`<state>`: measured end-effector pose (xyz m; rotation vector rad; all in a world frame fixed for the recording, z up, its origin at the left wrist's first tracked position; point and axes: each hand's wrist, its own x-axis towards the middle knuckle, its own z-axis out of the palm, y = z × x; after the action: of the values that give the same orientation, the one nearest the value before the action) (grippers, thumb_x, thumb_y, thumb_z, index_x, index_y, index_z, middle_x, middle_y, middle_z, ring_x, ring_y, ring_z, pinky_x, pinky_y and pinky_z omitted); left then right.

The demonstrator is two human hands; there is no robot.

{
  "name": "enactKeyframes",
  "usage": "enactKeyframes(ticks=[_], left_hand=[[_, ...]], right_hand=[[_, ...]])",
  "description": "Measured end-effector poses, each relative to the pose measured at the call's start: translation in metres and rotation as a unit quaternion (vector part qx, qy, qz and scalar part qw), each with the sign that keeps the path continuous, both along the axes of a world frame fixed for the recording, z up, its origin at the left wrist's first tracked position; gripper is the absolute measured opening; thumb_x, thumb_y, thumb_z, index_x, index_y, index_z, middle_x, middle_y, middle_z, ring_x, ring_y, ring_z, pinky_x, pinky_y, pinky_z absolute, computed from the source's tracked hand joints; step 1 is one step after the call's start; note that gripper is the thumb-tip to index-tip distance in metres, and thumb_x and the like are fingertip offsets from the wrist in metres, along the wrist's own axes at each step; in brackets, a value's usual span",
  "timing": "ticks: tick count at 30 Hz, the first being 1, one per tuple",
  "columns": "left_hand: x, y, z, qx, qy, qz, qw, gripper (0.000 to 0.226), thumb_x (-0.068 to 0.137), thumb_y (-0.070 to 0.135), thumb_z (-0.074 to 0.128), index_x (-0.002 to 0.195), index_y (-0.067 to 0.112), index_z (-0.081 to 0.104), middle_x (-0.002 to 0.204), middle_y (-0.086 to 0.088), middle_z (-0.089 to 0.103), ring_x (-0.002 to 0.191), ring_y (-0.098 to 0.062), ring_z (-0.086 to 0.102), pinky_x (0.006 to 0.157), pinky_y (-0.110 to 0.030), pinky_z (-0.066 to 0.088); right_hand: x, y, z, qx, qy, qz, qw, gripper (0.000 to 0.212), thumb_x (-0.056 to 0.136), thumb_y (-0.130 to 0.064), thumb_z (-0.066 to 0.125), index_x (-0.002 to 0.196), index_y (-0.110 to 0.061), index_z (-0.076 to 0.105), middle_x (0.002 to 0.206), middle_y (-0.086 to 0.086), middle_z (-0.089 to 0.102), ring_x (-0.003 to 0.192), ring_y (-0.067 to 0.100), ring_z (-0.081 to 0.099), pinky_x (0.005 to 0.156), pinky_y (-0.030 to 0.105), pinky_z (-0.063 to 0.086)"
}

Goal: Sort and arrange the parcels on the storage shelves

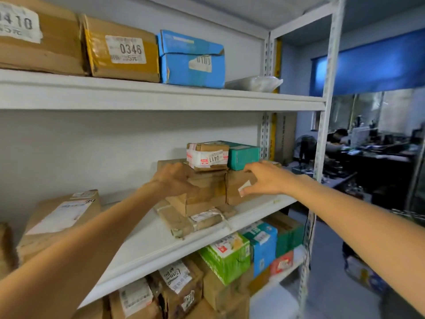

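On the middle shelf [147,247] stands a stack of brown cardboard parcels [204,194]. A small taped parcel marked 0411 [208,156] and a teal box [243,155] sit on top of it. A flat taped parcel [195,221] lies under the stack at the shelf's front. My left hand [174,179] grips the stack's left side. My right hand [266,178] holds the brown box on the right [236,187], thumb near its white label, fingers over its top edge.
The upper shelf [161,97] carries brown boxes marked 0410 [39,35] and 0346 [122,49], a blue box [193,58] and a plastic bag [255,84]. A large brown parcel [59,219] sits left. The lower shelf holds several coloured boxes [227,256]. A shelf post [322,134] stands right.
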<state>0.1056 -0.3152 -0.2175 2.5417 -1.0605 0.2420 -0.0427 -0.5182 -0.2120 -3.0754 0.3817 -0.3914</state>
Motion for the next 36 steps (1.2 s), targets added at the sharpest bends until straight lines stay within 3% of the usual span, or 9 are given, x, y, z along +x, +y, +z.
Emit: enactKeyframes(ticks=[3,8,14,22,27,31,32,34,36], left_hand=[[-0.001,-0.008,0.005,-0.014,-0.007,0.011,1.0,0.05,0.075,0.045,0.075,0.121,0.027,0.064,0.116,0.003,0.066,0.105,-0.019,0.059,0.091,-0.034,0.051],[0.007,-0.02,0.022,-0.011,-0.035,0.065,0.997,0.05,0.077,0.043,0.076,0.121,0.023,0.064,0.118,-0.002,0.065,0.099,-0.02,0.06,0.084,-0.033,0.053],[0.023,-0.056,0.035,-0.04,-0.004,0.123,0.992,0.059,0.076,0.041,0.078,0.126,0.019,0.058,0.121,-0.005,0.064,0.095,-0.019,0.057,0.077,-0.027,0.047],[0.045,-0.094,0.033,-0.095,0.045,0.173,0.979,0.08,0.076,0.034,0.08,0.143,0.015,0.041,0.137,-0.008,0.054,0.119,-0.024,0.055,0.096,-0.028,0.046],[0.049,-0.11,0.024,-0.155,0.065,0.145,0.975,0.072,0.073,0.02,0.082,0.134,0.016,0.046,0.122,-0.007,0.061,0.102,-0.023,0.06,0.083,-0.028,0.053],[0.049,-0.107,0.025,-0.289,0.178,0.115,0.934,0.058,0.073,0.007,0.08,0.123,0.008,0.053,0.11,-0.014,0.066,0.099,-0.03,0.065,0.086,-0.045,0.056],[0.046,-0.105,0.024,-0.314,0.187,0.108,0.924,0.055,0.072,0.007,0.08,0.121,0.008,0.054,0.108,-0.016,0.066,0.098,-0.031,0.066,0.086,-0.047,0.056],[0.041,-0.101,0.021,-0.355,0.196,0.103,0.908,0.051,0.072,0.005,0.079,0.117,0.009,0.056,0.106,-0.016,0.067,0.098,-0.032,0.066,0.088,-0.047,0.056],[0.033,-0.095,0.018,-0.404,0.225,0.094,0.882,0.047,0.073,-0.001,0.076,0.116,0.007,0.056,0.107,-0.017,0.066,0.098,-0.032,0.066,0.089,-0.047,0.056]], right_hand=[[0.008,-0.016,0.009,-0.008,-0.025,-0.003,1.0,0.078,0.08,-0.053,0.069,0.141,-0.012,0.042,0.139,0.008,0.049,0.125,0.025,0.047,0.1,0.041,0.044],[0.04,-0.039,0.025,-0.015,-0.072,0.047,0.996,0.06,0.08,-0.05,0.07,0.127,-0.018,0.051,0.121,0.003,0.058,0.104,0.022,0.056,0.086,0.038,0.051],[0.078,-0.064,0.027,-0.034,-0.097,0.119,0.988,0.058,0.085,-0.043,0.068,0.13,-0.011,0.049,0.129,0.007,0.055,0.114,0.022,0.053,0.09,0.032,0.046],[0.133,-0.097,0.029,-0.069,-0.115,0.138,0.981,0.049,0.085,-0.054,0.063,0.109,-0.013,0.057,0.109,0.005,0.058,0.094,0.019,0.053,0.072,0.029,0.043],[0.151,-0.094,0.013,0.01,-0.121,0.165,0.979,0.044,0.085,-0.045,0.067,0.114,-0.014,0.058,0.116,0.0,0.054,0.103,0.017,0.054,0.08,0.027,0.045],[0.154,-0.086,0.01,0.084,-0.155,0.165,0.97,0.046,0.081,-0.044,0.072,0.113,-0.012,0.064,0.137,0.008,0.05,0.131,0.026,0.043,0.103,0.038,0.041],[0.153,-0.082,0.01,0.113,-0.168,0.165,0.965,0.045,0.08,-0.045,0.072,0.112,-0.013,0.065,0.137,0.007,0.052,0.128,0.025,0.047,0.102,0.038,0.043],[0.152,-0.073,0.006,0.187,-0.197,0.175,0.946,0.041,0.081,-0.046,0.073,0.11,-0.017,0.066,0.117,0.002,0.065,0.1,0.014,0.061,0.08,0.027,0.053],[0.147,-0.063,0.004,0.226,-0.218,0.18,0.932,0.036,0.083,-0.04,0.072,0.11,-0.017,0.068,0.102,-0.003,0.07,0.085,0.007,0.064,0.066,0.018,0.052]])
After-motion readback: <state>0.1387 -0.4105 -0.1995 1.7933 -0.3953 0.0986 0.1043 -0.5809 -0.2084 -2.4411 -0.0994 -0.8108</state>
